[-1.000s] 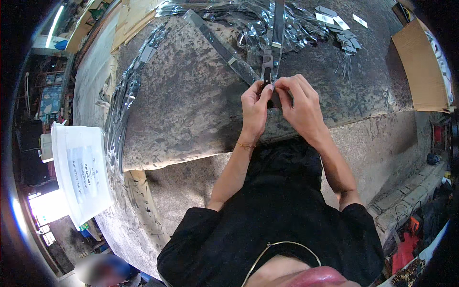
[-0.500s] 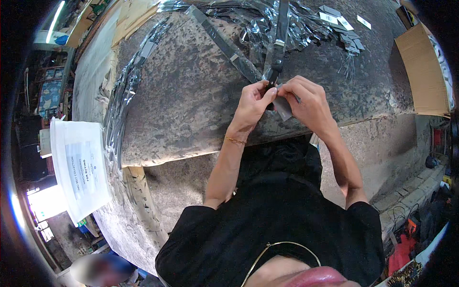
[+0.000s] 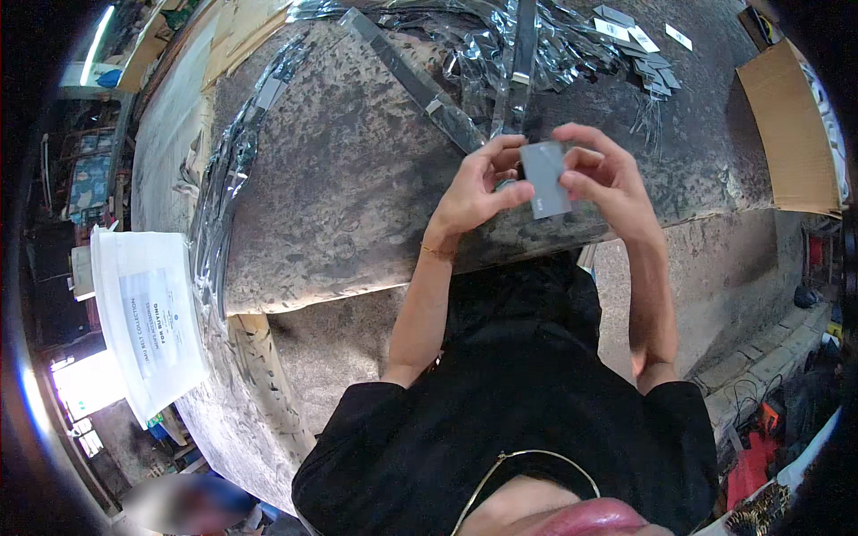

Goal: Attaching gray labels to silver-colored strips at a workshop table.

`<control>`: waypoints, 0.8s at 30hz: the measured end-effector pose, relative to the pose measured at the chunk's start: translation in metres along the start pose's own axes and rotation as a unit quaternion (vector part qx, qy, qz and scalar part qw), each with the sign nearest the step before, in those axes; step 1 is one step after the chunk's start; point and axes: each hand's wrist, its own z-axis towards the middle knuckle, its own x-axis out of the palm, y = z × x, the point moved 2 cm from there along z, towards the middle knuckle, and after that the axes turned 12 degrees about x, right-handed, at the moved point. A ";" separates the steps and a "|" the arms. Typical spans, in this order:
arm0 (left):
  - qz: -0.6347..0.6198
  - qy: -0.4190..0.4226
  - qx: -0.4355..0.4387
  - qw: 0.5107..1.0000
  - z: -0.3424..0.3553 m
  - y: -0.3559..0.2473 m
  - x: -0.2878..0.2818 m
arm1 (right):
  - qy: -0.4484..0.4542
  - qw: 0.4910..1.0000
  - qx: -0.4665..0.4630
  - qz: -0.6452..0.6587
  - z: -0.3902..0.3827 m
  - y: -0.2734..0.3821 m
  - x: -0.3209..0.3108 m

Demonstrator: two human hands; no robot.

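A plain grey hang tag (image 3: 547, 192), slightly blurred, is upright between my two hands over the near part of the table. My right hand (image 3: 617, 188) has its thumb and bent fingers at the tag's right edge, with the forefinger stretched out above. My left hand (image 3: 478, 188) is curled round the dark end of a belt (image 3: 514, 89) in a clear sleeve; the tag partly hides this end, and the left thumb tip meets the tag's left edge. Another sleeved belt (image 3: 407, 76) slants down from the far left toward my left hand.
Sleeved belts (image 3: 223, 192) lie bunched along the table's left side, and more glossy sleeves (image 3: 572, 58) pile up at the far side. Loose grey tags (image 3: 657, 76) with thin strings lie far right. A cardboard box (image 3: 786, 125) stands right, a white plastic bin (image 3: 147, 322) left.
My right hand has moved slightly right and its fingers have spread. The grey tag, tilted below the fingers before, now stands upright facing me between both hands.
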 end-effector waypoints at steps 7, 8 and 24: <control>0.195 0.138 -0.052 0.970 0.001 0.019 -0.005 | -0.092 0.983 0.001 0.157 0.009 -0.013 -0.007; 0.186 0.117 -0.054 0.974 0.001 0.020 -0.004 | -0.129 0.987 -0.026 0.088 0.010 -0.014 -0.009; 0.164 0.074 -0.080 0.981 -0.006 0.015 0.002 | -0.169 0.978 -0.097 -0.079 0.009 -0.022 -0.008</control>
